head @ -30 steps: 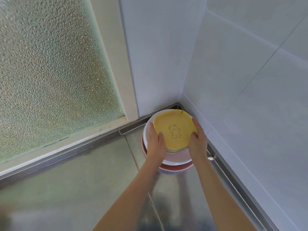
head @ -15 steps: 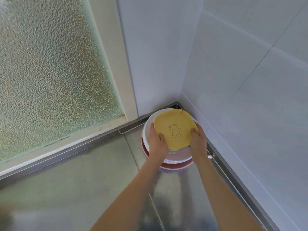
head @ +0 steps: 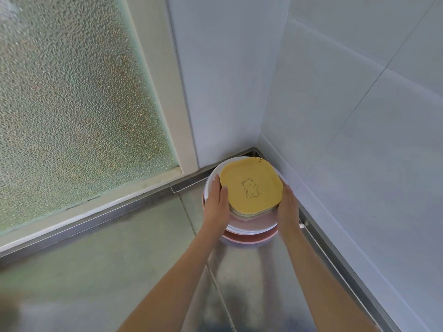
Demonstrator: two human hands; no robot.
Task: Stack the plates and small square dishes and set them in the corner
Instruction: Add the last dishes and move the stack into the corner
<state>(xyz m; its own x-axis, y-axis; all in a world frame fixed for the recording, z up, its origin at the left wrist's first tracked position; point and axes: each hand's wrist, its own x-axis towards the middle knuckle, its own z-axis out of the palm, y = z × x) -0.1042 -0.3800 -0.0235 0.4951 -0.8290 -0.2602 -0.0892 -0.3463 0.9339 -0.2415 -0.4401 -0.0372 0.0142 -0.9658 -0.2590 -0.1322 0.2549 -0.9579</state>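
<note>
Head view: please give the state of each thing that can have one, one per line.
Yellow square dish with bear drawing: topmost, flat.
Small square dishes: stacked beneath it.
White round plate: under the dishes.
Pink round plate: bottom, in the corner.
Left hand: touching the stack's left side.
Right hand: touching its right side.

left hand (head: 217, 202) fingers straightened along the square dishes (head: 251, 185); right hand (head: 287, 207) slid back off their top, now beside

Two bare forearms in view, no sleeves, cuffs, watch or bands showing up to frame edge. Left hand (head: 217, 202) and right hand (head: 287, 207): no gloves, no rings visible. Nails too small to tell. Nothing else of the person's body or clothing is seen.
</note>
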